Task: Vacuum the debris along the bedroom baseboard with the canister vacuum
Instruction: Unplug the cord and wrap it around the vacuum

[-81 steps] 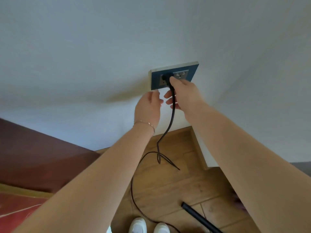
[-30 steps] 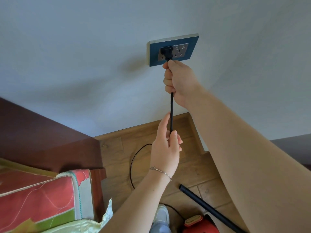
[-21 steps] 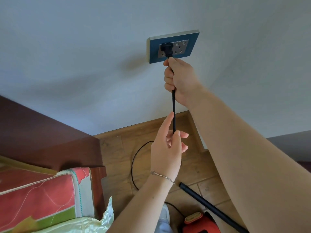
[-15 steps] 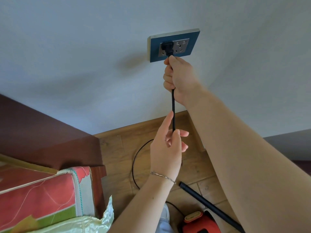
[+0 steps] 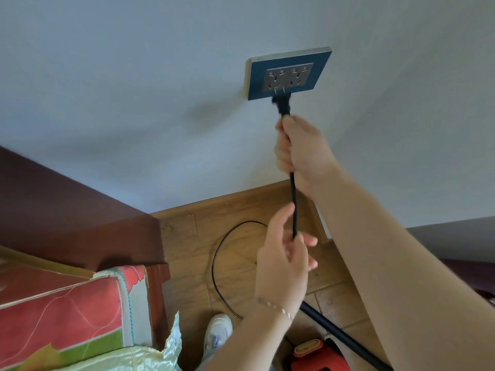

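Note:
A blue wall socket (image 5: pixel 316 76) sits on the pale wall. The black plug (image 5: pixel 282 103) hangs just below the socket holes, its prongs out in the open. My right hand (image 5: pixel 302 153) grips the black cord (image 5: pixel 294 204) right under the plug. My left hand (image 5: pixel 284 261) pinches the same cord lower down. The cord loops on over the wooden floor (image 5: pixel 241 245). The red canister vacuum (image 5: pixel 316 357) shows at the bottom edge, with its black tube (image 5: pixel 340 336) slanting beside it. The wooden baseboard (image 5: pixel 219 202) runs along the wall's foot.
A dark brown headboard (image 5: pixel 75 210) stands at the left. Red and green bedding (image 5: pixel 67 317) and a shiny cream cloth (image 5: pixel 150 354) lie below it. My white shoe (image 5: pixel 218 333) rests on the floor near the cord loop.
The plug has come out of the socket; my right hand has pulled it down and away. My left hand keeps its pinch on the cord.

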The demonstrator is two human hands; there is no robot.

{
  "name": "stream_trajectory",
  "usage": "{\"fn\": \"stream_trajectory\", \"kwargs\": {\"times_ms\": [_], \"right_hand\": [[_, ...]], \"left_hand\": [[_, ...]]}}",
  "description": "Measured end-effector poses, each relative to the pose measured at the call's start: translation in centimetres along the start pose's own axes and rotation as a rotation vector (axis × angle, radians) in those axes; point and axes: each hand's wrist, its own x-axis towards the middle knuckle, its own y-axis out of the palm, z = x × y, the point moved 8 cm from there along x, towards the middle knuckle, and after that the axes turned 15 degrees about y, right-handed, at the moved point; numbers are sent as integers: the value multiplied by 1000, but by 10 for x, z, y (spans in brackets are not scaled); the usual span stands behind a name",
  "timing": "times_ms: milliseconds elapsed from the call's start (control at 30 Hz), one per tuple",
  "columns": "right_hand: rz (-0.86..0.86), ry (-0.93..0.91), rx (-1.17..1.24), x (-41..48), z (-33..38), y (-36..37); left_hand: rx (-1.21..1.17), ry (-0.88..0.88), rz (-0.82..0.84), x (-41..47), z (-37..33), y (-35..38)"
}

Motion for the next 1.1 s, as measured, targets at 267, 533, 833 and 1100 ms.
{"fn": "stream_trajectory", "kwargs": {"times_ms": [267, 533, 833, 1100], "right_hand": [[-7, 7, -95, -7, -17, -24], [-46, 13, 29, -34, -55, -69], [-207, 180, 93, -71, -171, -121], [-238, 197, 269, -108, -256, -141]], "left_hand": [[56, -3, 32, -14, 25, 11], [152, 9, 167, -46, 45, 30], [307, -59, 426, -118, 115, 35], [445, -159, 667, -173, 175, 33]]}}
